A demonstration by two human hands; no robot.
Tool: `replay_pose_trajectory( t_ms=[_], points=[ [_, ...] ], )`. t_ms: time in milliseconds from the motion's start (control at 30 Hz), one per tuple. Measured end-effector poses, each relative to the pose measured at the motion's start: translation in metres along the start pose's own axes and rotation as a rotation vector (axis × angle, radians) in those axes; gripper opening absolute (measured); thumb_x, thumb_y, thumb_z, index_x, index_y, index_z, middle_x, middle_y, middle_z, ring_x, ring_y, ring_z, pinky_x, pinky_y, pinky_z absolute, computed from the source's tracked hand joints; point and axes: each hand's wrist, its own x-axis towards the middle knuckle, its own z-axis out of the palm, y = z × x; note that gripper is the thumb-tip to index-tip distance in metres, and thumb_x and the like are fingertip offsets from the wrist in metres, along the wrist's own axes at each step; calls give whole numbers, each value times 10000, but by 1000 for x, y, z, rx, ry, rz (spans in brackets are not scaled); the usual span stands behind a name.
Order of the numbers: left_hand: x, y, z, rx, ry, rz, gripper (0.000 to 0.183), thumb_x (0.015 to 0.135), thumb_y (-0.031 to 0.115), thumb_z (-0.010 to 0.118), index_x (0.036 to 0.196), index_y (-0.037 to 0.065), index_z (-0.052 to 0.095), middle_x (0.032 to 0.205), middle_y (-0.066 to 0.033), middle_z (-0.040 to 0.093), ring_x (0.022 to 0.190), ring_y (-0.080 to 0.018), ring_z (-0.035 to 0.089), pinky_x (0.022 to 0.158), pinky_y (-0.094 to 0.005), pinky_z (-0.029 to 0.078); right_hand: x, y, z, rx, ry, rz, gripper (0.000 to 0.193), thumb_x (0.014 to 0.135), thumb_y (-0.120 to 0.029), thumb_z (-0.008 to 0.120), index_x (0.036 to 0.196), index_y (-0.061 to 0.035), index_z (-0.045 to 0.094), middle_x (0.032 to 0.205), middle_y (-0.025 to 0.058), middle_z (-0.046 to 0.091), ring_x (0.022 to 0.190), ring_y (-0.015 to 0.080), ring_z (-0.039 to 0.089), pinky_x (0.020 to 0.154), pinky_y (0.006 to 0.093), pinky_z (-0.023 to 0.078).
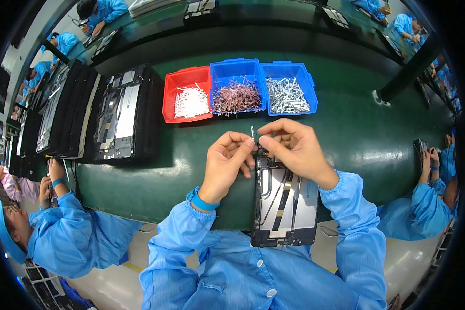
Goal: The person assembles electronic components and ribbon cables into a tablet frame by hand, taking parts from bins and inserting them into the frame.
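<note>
My left hand (228, 157) is closed in a pinch on a small whitish strip (252, 133), which stands up past the thumb tip. Close beside it, my right hand (294, 150) has its thumb and forefinger drawn together; whatever lies between them is too small to make out. Beneath my hands is an opened tablet-like device (306, 204), with a dark frame, silver panels and black cables. It overhangs the near edge of the table, its far end partly covered by my right hand. A blue band (203, 202) circles my left wrist.
Beyond my hands stand a red bin (169, 106) of white pieces, a blue bin (232, 66) of pinkish-brown pieces and another blue bin (284, 70) of silvery pieces. Stacked opened devices (124, 113) rise at left on the green table (201, 183). Co-workers sit on both sides.
</note>
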Motion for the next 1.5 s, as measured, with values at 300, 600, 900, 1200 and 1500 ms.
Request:
replay_pose_trajectory(
  t_ms=[300, 600, 900, 1200, 1500],
  points=[
    [-2, -5, 5, 116, -62, 45, 177, 946, 137, 650, 1033, -12, 610, 867, -67, 665, 662, -90, 625, 467, -204, 493, 0, 15, 8, -10, 63, -67, 132, 901, -105, 682, 941, 18, 652, 805, 14, 621, 618, 21, 529, 527, 188, 413],
    [-1, 1, -2, 199, 13, 63, 190, 942, 167, 663, 1004, -12, 651, 747, -24, 632, 594, -44, 563, 444, -180, 415, -2, 2, -3, -358, 14, -164, 102, 852, -96, 689, 865, 3, 665, 795, 45, 581, 583, 75, 521, 493, 244, 385],
    [7, 13, -11, 259, 265, 54, 157, 949, 196, 648, 896, 49, 638, 639, 30, 538, 476, -35, 465, 393, -193, 335, -5, -1, -2, -549, 51, -505, 48, 844, -50, 689, 865, -12, 667, 793, 34, 574, 567, 83, 508, 490, 251, 400],
    [44, 23, -87, 1188, 747, 866, 207, 955, 142, 627, 1004, -46, 697, 649, 3, 548, 584, -38, 448, 498, -226, 350, -9, 3, -13, 83, 134, -105, 78, 897, -47, 664, 903, 19, 623, 758, 18, 623, 547, 12, 506, 461, 184, 390],
    [-81, 10, -15, 650, -257, -227, 663, 933, 169, 659, 1465, -29, 317, 1311, -113, 540, 691, -75, 564, 548, -211, 470, -67, 10, -28, 112, 323, -51, 83, 934, -55, 625, 914, 2, 568, 739, 23, 621, 538, 23, 511, 464, 176, 386]
  ],
)
